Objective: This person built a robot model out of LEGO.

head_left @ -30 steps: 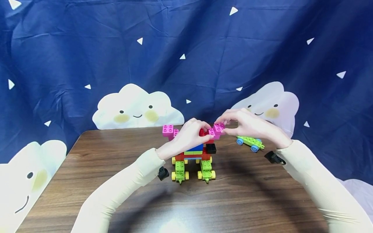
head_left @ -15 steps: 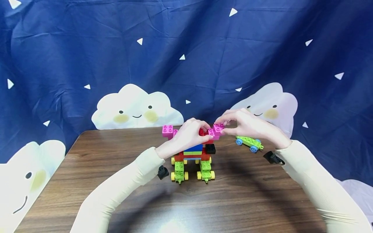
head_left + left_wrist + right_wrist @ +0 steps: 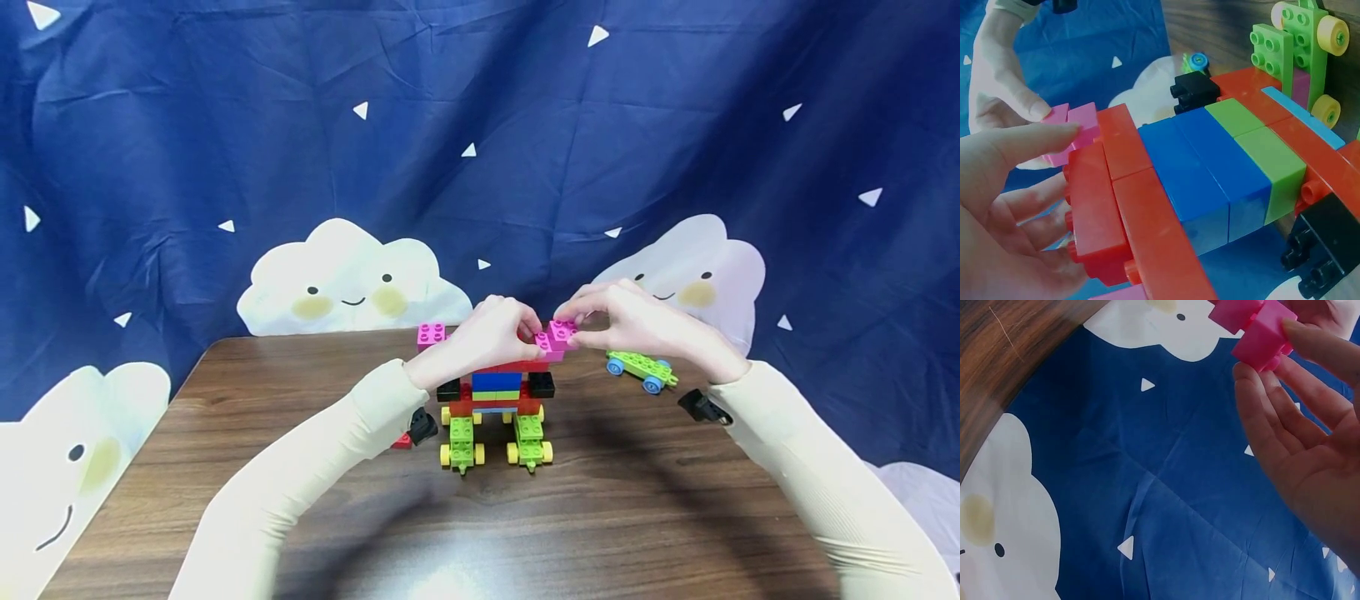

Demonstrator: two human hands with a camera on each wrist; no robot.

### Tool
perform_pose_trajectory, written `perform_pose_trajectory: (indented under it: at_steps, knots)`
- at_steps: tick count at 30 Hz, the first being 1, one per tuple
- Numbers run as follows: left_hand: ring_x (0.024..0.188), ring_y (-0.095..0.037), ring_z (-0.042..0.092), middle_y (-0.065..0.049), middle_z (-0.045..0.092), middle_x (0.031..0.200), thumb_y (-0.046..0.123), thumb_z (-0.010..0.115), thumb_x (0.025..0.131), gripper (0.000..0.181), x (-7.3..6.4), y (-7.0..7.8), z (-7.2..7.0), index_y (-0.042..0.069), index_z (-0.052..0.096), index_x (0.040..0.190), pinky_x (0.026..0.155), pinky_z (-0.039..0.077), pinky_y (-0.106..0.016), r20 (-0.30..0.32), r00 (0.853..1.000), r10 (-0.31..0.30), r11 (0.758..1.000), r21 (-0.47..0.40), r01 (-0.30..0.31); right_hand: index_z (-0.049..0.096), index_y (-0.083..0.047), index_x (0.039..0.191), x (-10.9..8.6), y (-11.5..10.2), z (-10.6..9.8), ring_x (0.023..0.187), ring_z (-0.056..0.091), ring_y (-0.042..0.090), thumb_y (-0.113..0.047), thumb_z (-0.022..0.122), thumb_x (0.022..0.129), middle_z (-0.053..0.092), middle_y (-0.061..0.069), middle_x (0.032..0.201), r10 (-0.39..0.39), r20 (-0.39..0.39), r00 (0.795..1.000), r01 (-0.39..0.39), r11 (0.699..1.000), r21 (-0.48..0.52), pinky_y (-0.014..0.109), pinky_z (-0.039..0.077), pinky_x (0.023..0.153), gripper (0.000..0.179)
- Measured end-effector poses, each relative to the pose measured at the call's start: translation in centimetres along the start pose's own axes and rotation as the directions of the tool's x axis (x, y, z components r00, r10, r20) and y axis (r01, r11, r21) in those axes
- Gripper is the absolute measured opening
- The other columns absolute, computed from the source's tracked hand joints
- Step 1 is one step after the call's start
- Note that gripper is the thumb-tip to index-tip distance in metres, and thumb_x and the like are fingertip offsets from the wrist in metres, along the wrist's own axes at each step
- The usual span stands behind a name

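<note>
A figure of toy bricks [image 3: 497,382] stands on the table, with a blue body and green wheeled bases for feet. My left hand [image 3: 487,333] curves round its top: the thumb touches a pink brick at the right shoulder, and the fingers go behind the red bricks [image 3: 1094,200], where their tips are hidden. My right hand [image 3: 622,321] pinches the outer pink brick [image 3: 562,333] between thumb and fingertips. This brick joins the inner pink brick [image 3: 1085,119]. Another pink brick [image 3: 432,334] sticks out at the figure's left side.
A green car base [image 3: 641,367] with blue wheels stands behind and right of the figure. A red brick [image 3: 402,441] shows partly behind my left sleeve. Black bricks [image 3: 541,384] jut from the figure's sides. A blue cloth [image 3: 480,125] hangs behind the table [image 3: 600,525].
My left hand has shifted slightly up at the top of the figure, uncovering the left black brick and a red brick on the table. The right hand keeps its pinch on the pink brick.
</note>
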State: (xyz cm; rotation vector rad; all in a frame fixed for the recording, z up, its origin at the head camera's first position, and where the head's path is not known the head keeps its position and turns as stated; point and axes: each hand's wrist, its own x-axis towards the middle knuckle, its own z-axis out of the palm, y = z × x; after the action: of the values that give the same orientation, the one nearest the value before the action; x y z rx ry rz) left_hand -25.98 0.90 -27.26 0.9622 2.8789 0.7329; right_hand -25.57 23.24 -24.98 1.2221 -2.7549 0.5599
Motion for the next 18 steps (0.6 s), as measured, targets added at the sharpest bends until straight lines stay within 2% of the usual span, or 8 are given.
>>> perform_pose_trajectory:
  at_steps: [9,18]
  knots:
    - [0.088,-0.015,0.068,-0.005,0.077,0.101,0.023,0.079,0.083,0.028,0.47,0.37,-0.29,0.008,0.075,0.106,0.080,0.057,-0.022,0.016,1.000,-0.013,1.000,0.017,0.013,0.075,-0.015,0.109,0.01,-0.13,0.12,0.087,0.068,0.010,-0.012,0.076,0.085,0.074,-0.003,0.099,-0.025,-0.024,0.999,0.023,0.998,-0.056,0.027,0.058,0.077,0.024]
    - [0.090,-0.016,0.068,-0.006,0.077,0.103,0.023,0.078,0.084,0.028,0.44,0.27,-0.22,0.008,0.075,0.108,0.082,0.058,-0.023,0.026,0.999,-0.030,1.000,-0.007,0.031,0.075,-0.014,0.107,0.17,-0.24,0.28,0.088,0.068,0.011,-0.012,0.077,0.084,0.073,-0.003,0.099,-0.028,-0.038,0.999,0.026,0.997,-0.066,0.037,0.059,0.080,0.022]
